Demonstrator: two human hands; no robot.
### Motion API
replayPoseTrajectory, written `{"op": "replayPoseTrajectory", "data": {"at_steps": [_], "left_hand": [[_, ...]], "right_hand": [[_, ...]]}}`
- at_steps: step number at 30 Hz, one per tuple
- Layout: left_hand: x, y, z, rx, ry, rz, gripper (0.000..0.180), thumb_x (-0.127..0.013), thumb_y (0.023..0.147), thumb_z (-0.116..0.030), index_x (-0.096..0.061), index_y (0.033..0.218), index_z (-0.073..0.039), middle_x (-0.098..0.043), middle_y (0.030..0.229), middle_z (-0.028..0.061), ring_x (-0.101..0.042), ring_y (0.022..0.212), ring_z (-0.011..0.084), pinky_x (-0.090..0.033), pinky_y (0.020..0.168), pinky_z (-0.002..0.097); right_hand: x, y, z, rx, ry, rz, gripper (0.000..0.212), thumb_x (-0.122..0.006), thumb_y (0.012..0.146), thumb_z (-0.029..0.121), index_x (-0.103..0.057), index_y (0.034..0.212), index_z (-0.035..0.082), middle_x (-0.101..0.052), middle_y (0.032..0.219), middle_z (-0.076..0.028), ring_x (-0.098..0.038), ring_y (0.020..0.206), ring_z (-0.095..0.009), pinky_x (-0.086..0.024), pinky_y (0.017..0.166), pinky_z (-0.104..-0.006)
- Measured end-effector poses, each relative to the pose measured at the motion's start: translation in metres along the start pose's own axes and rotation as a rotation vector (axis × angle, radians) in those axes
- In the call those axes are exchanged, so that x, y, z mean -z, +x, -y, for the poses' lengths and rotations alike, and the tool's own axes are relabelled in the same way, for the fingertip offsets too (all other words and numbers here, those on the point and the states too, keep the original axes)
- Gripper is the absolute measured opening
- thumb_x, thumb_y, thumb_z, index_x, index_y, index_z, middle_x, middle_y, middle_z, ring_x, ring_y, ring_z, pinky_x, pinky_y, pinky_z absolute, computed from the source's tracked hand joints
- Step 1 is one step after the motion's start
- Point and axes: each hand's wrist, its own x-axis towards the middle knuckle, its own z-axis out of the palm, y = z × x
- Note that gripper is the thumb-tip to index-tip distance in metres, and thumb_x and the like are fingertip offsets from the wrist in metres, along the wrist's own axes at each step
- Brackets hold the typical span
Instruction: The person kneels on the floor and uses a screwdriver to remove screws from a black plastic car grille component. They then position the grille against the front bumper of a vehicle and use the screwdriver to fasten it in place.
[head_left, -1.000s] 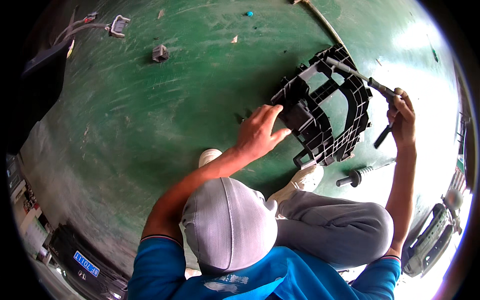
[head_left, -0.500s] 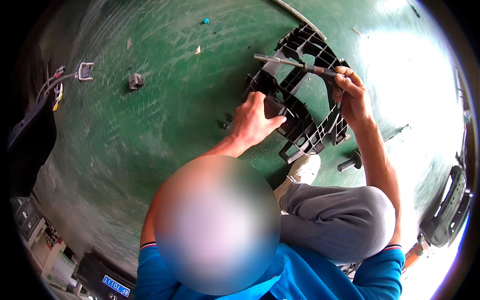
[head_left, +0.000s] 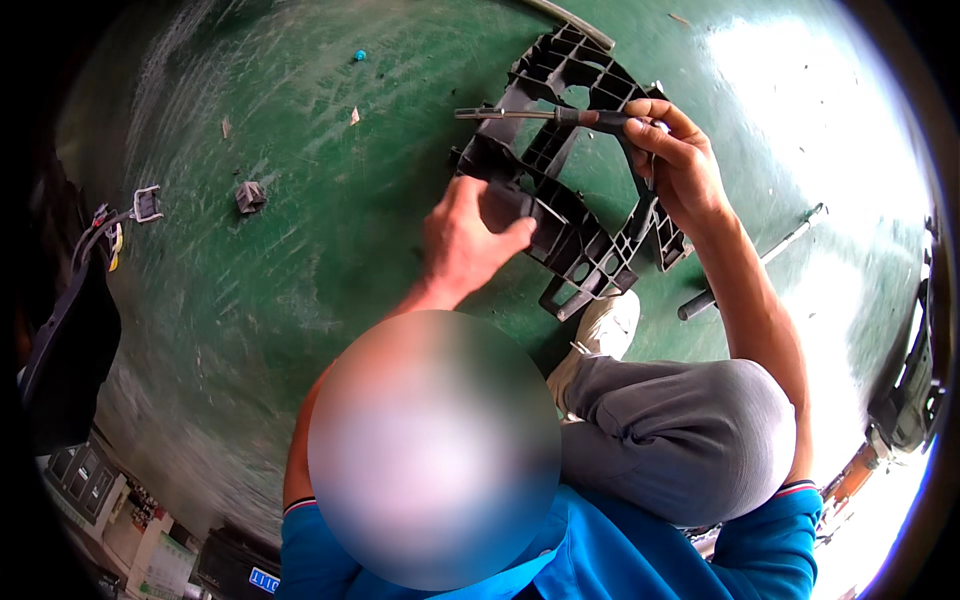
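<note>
A black ribbed plastic bracket (head_left: 568,250) lies on the green floor in front of me, with a dark boxy part (head_left: 505,207) on its left side. My left hand (head_left: 462,235) is closed on this boxy part, thumb towards its right edge and fingers over its far side. Above the bracket, my right hand (head_left: 685,160) grips the dark handle of a screwdriver-like tool (head_left: 585,118) between thumb and fingers. Its bright metal shaft points left, nearly level, and its tip is past the bracket's left edge. A thin metal piece also shows beneath the right fingers; its kind is unclear.
Another dark-handled tool (head_left: 698,304) lies right of my shoe (head_left: 607,325), partly behind my right forearm. A small grey block (head_left: 250,198) and a blue cap-like piece (head_left: 360,56) lie on the floor to the left. A pale hose-like strip (head_left: 570,20) touches the bracket's far end.
The whole view has shifted, so the bracket and both hands appear further left. The held tool has turned to lie more level. Both hands keep their holds.
</note>
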Motion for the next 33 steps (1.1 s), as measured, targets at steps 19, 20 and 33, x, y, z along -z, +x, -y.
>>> {"op": "replayPoseTrajectory", "data": {"at_steps": [19,20,33], "left_hand": [[0.142,0.024,0.023,-0.051,0.103,-0.019,0.062,-0.08,0.075,-0.003,-0.057,0.133,0.0,-0.06,0.125,0.0126,-0.064,0.111,0.023,-0.059,0.081,0.0334],[0.142,0.026,0.022,-0.059,0.123,-0.029,0.063,-0.081,0.075,-0.003,-0.057,0.133,0.0,-0.059,0.127,0.0129,-0.064,0.112,0.0239,-0.059,0.082,0.034],[0.196,0.068,-0.004,0.001,-0.295,-0.208,0.076,-0.077,0.079,0.005,-0.043,0.147,0.001,-0.045,0.14,0.0099,-0.054,0.126,0.0235,-0.051,0.101,0.0375]], "right_hand": [[0.233,0.04,0.004,-0.003,0.092,-0.479,0.023,-0.067,0.097,0.021,-0.062,0.104,0.0,-0.064,0.088,-0.007,-0.056,0.066,-0.01,-0.047,0.054,-0.0223],[0.249,0.045,-0.003,-0.036,0.091,-0.509,0.023,-0.068,0.097,0.021,-0.062,0.101,0.0,-0.064,0.087,-0.008,-0.057,0.065,-0.01,-0.047,0.053,-0.0231],[0.025,-0.026,0.12,0.466,-0.53,-0.081,0.048,-0.069,0.092,0.033,-0.065,0.124,-0.002,-0.069,0.11,-0.015,-0.065,0.1,-0.02,-0.05,0.09,-0.0323]]}}
